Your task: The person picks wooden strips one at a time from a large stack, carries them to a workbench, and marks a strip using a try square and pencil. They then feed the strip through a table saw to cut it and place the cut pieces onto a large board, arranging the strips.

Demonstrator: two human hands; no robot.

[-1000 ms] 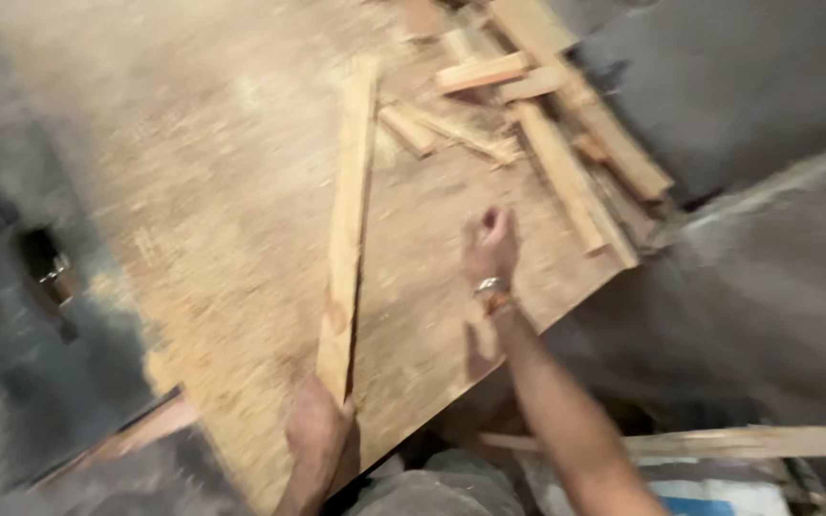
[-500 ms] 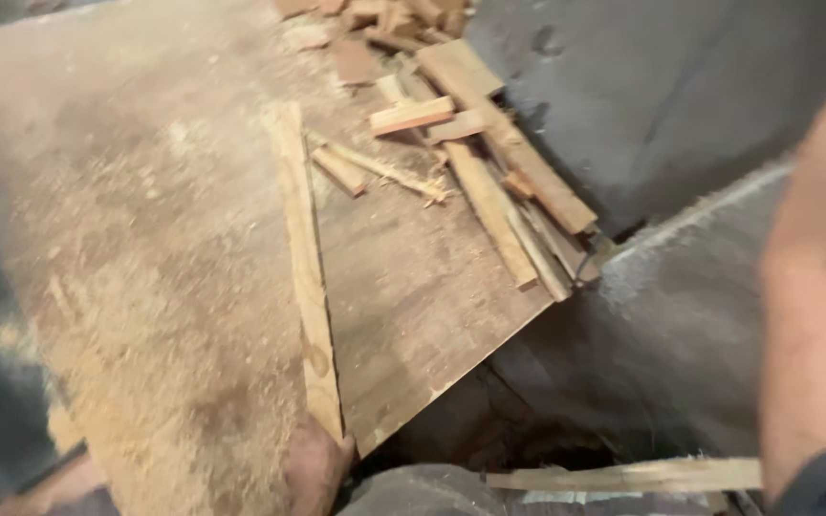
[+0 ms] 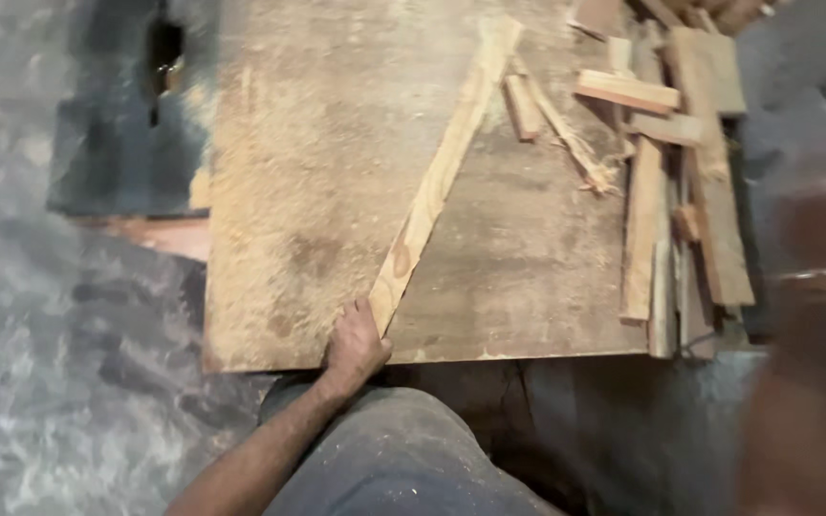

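Sawdust-strewn plywood board [image 3: 317, 191] over grey floor [image 3: 50, 382]

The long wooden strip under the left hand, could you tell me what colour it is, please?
Pale yellowish tan strip with a darker brown knot; head view.

**A long pale strip of wood, held at its near end**

The wooden strip [image 3: 442, 172] is a thin, flat length of light timber with a dark knot close to the gripped end. It lies flat on its broad face, running at a slant: from the grip it stretches up and away to the right, its far end well clear of the fingers. The left hand [image 3: 354, 346] closes round the near tip, right at the board's front edge. Sawdust coats the surface under and to the left of the grip. The strip's edges look straight and its far end squared off.
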